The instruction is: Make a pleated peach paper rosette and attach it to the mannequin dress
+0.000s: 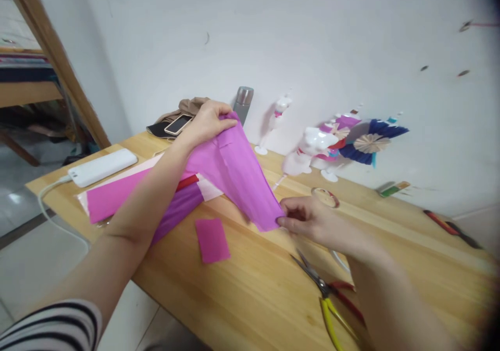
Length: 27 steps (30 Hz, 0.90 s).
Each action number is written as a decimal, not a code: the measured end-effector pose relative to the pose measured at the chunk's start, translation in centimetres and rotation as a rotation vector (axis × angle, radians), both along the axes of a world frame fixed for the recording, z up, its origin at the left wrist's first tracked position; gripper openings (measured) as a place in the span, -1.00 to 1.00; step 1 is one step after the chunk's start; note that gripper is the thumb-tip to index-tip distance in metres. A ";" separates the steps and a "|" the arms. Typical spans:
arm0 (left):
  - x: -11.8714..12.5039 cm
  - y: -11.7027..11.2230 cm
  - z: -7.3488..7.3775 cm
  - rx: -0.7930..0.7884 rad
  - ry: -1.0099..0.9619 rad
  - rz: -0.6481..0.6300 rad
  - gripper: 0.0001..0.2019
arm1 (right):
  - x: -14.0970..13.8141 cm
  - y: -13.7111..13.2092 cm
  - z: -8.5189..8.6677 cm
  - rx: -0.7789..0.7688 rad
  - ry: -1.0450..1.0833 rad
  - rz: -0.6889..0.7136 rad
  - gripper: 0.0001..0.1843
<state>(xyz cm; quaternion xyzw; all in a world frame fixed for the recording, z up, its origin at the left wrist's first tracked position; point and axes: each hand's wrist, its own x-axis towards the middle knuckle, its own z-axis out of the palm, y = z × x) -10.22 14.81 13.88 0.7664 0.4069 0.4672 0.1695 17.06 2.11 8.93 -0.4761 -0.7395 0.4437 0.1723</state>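
Observation:
Between my hands a sheet of purple crepe paper (242, 174) is stretched at a slant above the table. My left hand (214, 122) pinches its upper end, and my right hand (308, 218) pinches its lower right corner between thumb and fingers. Below the sheet lies a small magenta paper rectangle (213, 240), flat on the wood. Pliers-like scissors (322, 287) with pointed blades and red and yellow handles rest open just under my right wrist. More purple paper (179, 210) and a magenta strip (117, 192) lie partly hidden behind my left forearm.
A white power bank (103, 167) with a cable sits at the left edge of the wooden table (258, 304). Along the wall stand a grey flask (242, 103), white animal figures (315, 141) and a blue paper fan (359, 153). A tape roll (326, 197) and a red-black tool (451, 227) lie rightward.

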 end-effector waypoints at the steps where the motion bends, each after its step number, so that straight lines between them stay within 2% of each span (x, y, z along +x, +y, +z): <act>1: 0.0 0.1 0.0 0.011 0.016 0.006 -0.94 | 0.3 0.2 -0.2 -0.016 -0.015 0.024 -0.68; 4: -0.4 0.0 0.5 0.072 -0.015 0.086 -0.94 | 1.9 1.5 -1.3 -0.001 -0.114 0.047 -0.71; 5: -0.7 -0.1 0.8 0.113 -0.056 0.138 -0.94 | 2.4 2.1 -1.8 0.017 -0.117 0.004 -0.72; 7: -1.5 -0.4 1.6 0.214 -0.163 0.273 -0.93 | 3.3 3.3 -2.9 0.060 -0.107 -0.188 -0.78; 9: -2.6 -0.7 2.4 0.311 -0.242 0.392 -0.93 | 3.7 4.2 -3.9 0.093 0.036 -0.371 -0.65; 10: -3.3 -0.9 2.8 0.327 -0.264 0.429 -0.95 | 3.8 4.5 -4.3 0.093 0.085 -0.408 -0.54; 12: -4.7 -1.1 3.3 0.365 -0.269 0.477 -0.85 | 3.6 4.7 -4.8 0.072 0.181 -0.433 -0.39; 14: -5.8 -1.3 3.6 0.416 -0.320 0.490 -0.78 | 3.0 4.6 -4.8 0.044 0.248 -0.421 -0.35; 18: -6.7 -1.9 4.1 0.553 -0.377 0.511 -0.84 | 1.5 4.5 -4.7 0.061 0.280 -0.397 -0.42; 23: -7.0 -1.9 4.2 0.616 -0.296 0.473 -0.81 | 0.5 6.3 -5.4 0.130 0.122 -0.452 -0.75; 27: -8.3 -1.9 3.8 0.643 -0.251 0.359 -0.81 | 1.1 8.2 -5.4 0.214 -0.018 -0.526 -0.74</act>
